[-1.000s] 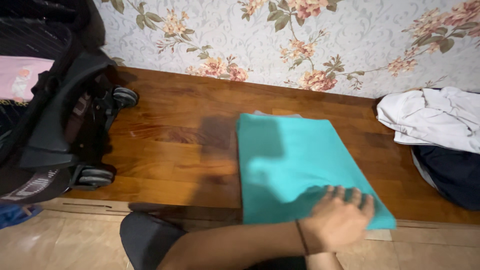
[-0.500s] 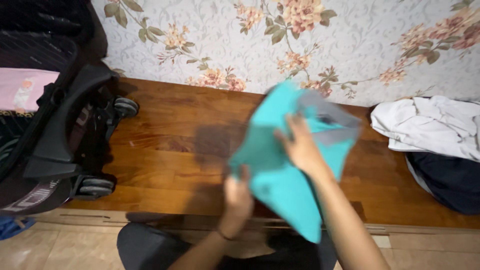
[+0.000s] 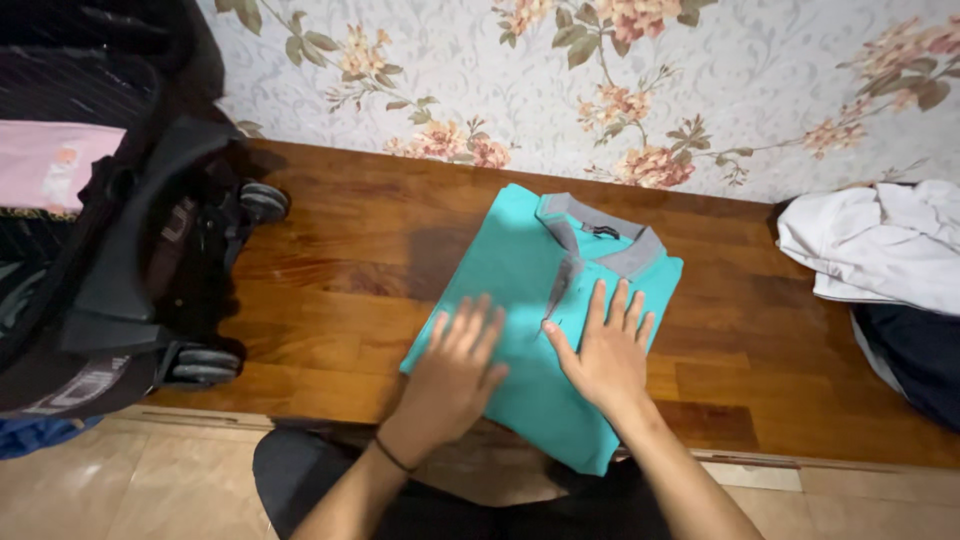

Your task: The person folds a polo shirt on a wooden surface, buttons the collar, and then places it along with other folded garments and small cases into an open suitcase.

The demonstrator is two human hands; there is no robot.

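A folded teal polo shirt (image 3: 520, 265) with a grey collar lies collar side up on a brown wooden platform (image 3: 350, 270), turned at a slant. Its near corner hangs over the platform's front edge. My left hand (image 3: 455, 370) rests flat on the shirt's lower left part, fingers spread. My right hand (image 3: 605, 345) presses flat on the shirt just below the collar and button strip, fingers apart. Neither hand grips anything. A dark band circles my left wrist.
An open black wheeled suitcase (image 3: 110, 230) with a pink garment (image 3: 50, 160) inside stands at the left. A crumpled white garment (image 3: 880, 245) lies on a dark one (image 3: 915, 360) at the right. Floral wallpaper (image 3: 560, 80) backs the platform; beige floor tiles (image 3: 130, 480) lie in front.
The shirt lay back side up under my right hand, was lifted and turned over in both hands, and now lies collar side up with both palms flat on it.
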